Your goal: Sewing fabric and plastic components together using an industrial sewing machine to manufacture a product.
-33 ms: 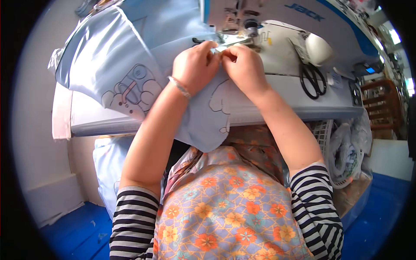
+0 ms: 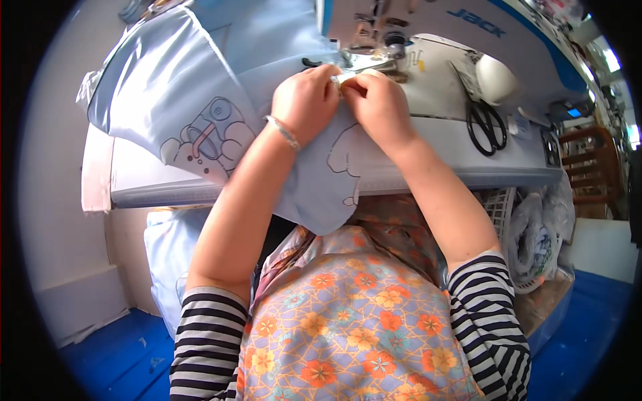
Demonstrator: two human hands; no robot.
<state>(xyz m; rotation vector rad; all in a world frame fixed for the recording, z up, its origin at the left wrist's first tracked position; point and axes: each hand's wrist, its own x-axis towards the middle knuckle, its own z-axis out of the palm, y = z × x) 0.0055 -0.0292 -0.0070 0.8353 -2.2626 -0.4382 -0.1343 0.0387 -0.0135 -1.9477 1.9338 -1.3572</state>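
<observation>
Light blue fabric with printed cartoon outlines lies across the white sewing table and hangs over its front edge. My left hand, with a pale bracelet at the wrist, pinches the fabric's edge just in front of the sewing machine. Close beside it, my right hand is closed in a pinch on the same edge, thumb and forefinger together. Both sets of fingertips nearly meet below the machine's needle area. The exact fold between them is small and partly hidden by the fingers.
Black-handled scissors lie right of my hands, near a white rounded object. Under the table's right end stand a white plastic basket and a clear plastic bag. A wooden chair is at the far right.
The whole view has shifted slightly, so the machine and table sit a little further right and lower. Both hands keep their pinch on the fabric.
</observation>
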